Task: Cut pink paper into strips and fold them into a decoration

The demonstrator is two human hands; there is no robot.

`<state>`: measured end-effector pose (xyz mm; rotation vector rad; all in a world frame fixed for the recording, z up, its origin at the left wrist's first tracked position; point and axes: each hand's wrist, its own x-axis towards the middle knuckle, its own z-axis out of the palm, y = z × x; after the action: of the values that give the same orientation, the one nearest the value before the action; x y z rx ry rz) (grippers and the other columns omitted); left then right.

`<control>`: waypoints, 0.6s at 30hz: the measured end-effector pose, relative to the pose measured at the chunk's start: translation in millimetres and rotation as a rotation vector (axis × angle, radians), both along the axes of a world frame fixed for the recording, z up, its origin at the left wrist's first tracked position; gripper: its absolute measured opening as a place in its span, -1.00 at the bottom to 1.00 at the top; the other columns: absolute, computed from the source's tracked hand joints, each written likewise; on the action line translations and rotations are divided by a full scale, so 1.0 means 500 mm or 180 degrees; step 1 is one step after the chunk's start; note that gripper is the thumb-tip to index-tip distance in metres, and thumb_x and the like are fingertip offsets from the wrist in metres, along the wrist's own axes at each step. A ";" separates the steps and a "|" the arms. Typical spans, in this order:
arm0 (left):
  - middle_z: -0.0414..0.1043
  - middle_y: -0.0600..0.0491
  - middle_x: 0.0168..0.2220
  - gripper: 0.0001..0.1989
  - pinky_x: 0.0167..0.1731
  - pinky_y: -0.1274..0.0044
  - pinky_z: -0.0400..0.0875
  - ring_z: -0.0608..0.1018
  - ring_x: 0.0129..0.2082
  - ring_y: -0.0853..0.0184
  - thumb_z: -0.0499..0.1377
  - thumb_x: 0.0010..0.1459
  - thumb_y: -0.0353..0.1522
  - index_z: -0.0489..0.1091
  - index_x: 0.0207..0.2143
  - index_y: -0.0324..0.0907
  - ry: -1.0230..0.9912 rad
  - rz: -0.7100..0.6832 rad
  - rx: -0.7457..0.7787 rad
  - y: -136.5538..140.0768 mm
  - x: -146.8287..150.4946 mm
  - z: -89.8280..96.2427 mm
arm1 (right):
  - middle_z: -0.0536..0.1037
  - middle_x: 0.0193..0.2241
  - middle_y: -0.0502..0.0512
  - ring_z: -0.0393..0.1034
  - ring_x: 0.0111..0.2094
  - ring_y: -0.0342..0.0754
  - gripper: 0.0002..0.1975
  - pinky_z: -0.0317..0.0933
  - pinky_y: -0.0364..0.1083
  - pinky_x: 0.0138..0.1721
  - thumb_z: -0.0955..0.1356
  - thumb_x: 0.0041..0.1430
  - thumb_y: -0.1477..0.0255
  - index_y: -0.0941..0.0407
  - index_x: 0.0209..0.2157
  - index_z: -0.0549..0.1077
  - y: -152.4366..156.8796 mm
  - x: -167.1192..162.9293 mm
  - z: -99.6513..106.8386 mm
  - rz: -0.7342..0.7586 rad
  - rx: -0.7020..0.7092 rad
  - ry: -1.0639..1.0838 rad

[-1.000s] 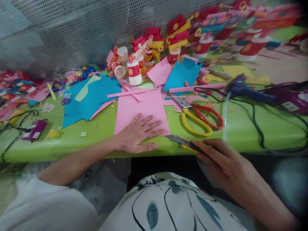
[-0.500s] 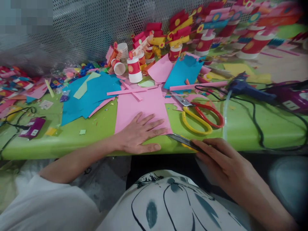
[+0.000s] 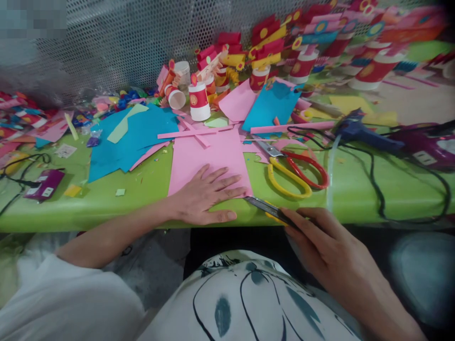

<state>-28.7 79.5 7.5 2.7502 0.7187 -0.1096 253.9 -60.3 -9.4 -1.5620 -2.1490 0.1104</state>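
I have the right hand [image 3: 329, 248] wrapped around a utility knife [image 3: 265, 205], blade tip at the near right corner of a pink paper sheet [image 3: 209, 154], while the left hand [image 3: 206, 194] lies flat on that sheet, fingers spread, grasping nothing. The sheet sits near the front edge of the green table [image 3: 355, 194], left of scissors [image 3: 298, 180] with 1 red and 1 yellow handle. Farther back I see an upright white cup [image 3: 199, 113], its red band bearing a gold emblem I can't read, and a blue glue gun [image 3: 371, 132] off right.
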 end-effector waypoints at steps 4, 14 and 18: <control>-0.20 0.15 0.52 -0.28 0.39 -0.03 -0.39 -0.16 0.51 0.00 -0.14 0.33 0.15 -0.08 0.45 0.19 -0.0033 -0.0007 0.0022 -0.001 0.000 -0.002 | 0.48 -0.05 0.24 0.52 -0.20 0.04 -0.65 0.46 -0.02 -0.26 0.27 0.42 0.34 0.13 0.14 0.45 -0.005 -0.002 0.004 0.0012 -0.0021 -0.0028; -0.18 0.12 0.51 -0.25 0.39 -0.04 -0.37 -0.15 0.50 -0.03 -0.14 0.31 0.17 -0.06 0.45 0.16 -0.0057 -0.0002 0.0032 -0.002 0.000 -0.002 | 0.48 -0.10 0.20 0.53 -0.25 -0.02 -0.68 0.44 -0.08 -0.30 0.29 0.41 0.41 0.15 0.13 0.45 -0.007 -0.025 0.005 0.0021 -0.0036 0.0098; -0.18 0.13 0.52 -0.27 0.39 -0.05 -0.38 -0.15 0.50 -0.03 -0.12 0.32 0.16 -0.08 0.45 0.20 -0.0106 -0.0001 0.0045 -0.002 -0.002 -0.006 | 0.48 -0.11 0.21 0.52 -0.25 -0.01 -0.66 0.46 -0.05 -0.29 0.26 0.43 0.36 0.15 0.14 0.45 -0.005 -0.029 0.005 0.0023 -0.0024 0.0121</control>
<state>-29.5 78.7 4.5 2.7587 0.7129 -0.0590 239.2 -62.8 -6.9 -1.5444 -2.1275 0.1495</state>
